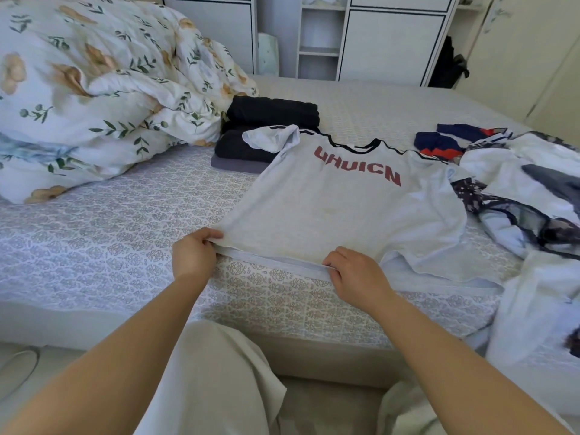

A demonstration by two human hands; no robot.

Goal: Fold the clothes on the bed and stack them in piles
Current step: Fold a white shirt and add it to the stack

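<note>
Pinching the hem of the tee (339, 196) with left hand (193, 254) and right hand (356, 273), we spread it mid-bed, a dark folded stack (266, 133) at 11 o'clock done, the heap (527, 189) at 3 o'clock left.

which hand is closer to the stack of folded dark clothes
Left. The left hand grips the grey t-shirt's hem corner on the side below the dark stack; the right hand grips the hem farther right.
</note>
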